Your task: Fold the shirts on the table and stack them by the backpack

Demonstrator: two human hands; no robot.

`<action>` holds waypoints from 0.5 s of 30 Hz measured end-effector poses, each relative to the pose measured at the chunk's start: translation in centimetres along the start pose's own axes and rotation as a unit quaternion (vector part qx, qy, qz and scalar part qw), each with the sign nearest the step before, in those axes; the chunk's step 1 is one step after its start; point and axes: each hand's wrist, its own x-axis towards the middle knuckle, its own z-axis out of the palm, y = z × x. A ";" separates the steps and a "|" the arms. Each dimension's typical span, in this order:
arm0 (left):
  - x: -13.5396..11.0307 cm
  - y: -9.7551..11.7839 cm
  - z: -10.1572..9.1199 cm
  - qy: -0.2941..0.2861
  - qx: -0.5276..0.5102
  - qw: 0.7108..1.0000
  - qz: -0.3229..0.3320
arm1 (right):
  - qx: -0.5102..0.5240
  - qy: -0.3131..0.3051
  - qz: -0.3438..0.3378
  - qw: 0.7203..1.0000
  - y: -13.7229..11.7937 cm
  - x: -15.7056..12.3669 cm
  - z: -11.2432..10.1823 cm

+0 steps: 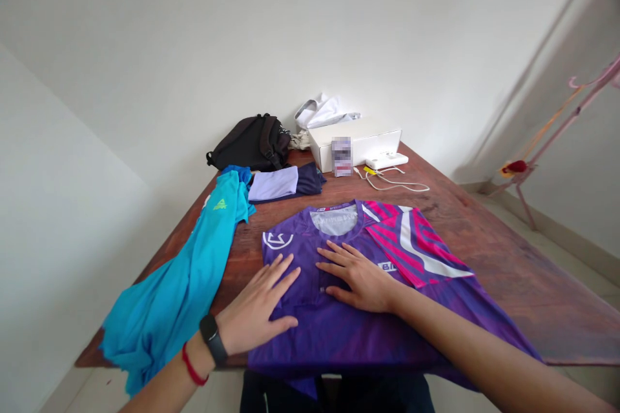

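Purple short-sleeved jersey with a round neckline [339,339] lay front up on the near part of the table [523,310], collar toward the far end, lower part running past the near edge. Pink-and-purple striped sleeve with a white band [426,248] lay across its right side. White circular emblem [278,241] sat near the upper left corner.

Left hand [259,303]: palm down over the jersey's left side, grip spread, thumb out, nothing pinched. Black wristband [213,340] and red cord bracelet [194,366] on that wrist. Right hand [356,277]: palm down on the chest below the collar, grip spread too, nothing pinched. Couldn't tell how hard either pressed.

Left of the jersey, apart from it: turquoise fabric shirt with a yellow-green logo [194,271], lengthwise, near end hanging over the edge. Beyond, folded lavender cloth [274,182] lay on folded navy cloth [310,181].

Far end: black fabric backpack [245,142] on the left, long white box [368,142] right of it, small blurred-out upright pack [341,157] in front of the box. White power strip [387,161] and white cable [407,187] lay just beside.
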 end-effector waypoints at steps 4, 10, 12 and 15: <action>-2.0 -0.1 1.6 0.033 0.034 0.998 -0.035 | -0.004 0.001 0.005 1.000 0.0 0.0 0.0; -4.0 -1.7 4.5 0.077 0.050 0.992 -0.083 | -0.001 0.008 0.007 1.000 0.0 0.1 -0.1; -4.3 -2.1 5.0 0.106 0.037 0.990 -0.091 | -0.003 0.008 0.007 1.000 -0.1 0.1 -0.2; -4.6 -2.2 5.4 0.151 0.021 0.983 -0.105 | -0.007 0.002 0.009 1.000 -0.2 0.1 -0.3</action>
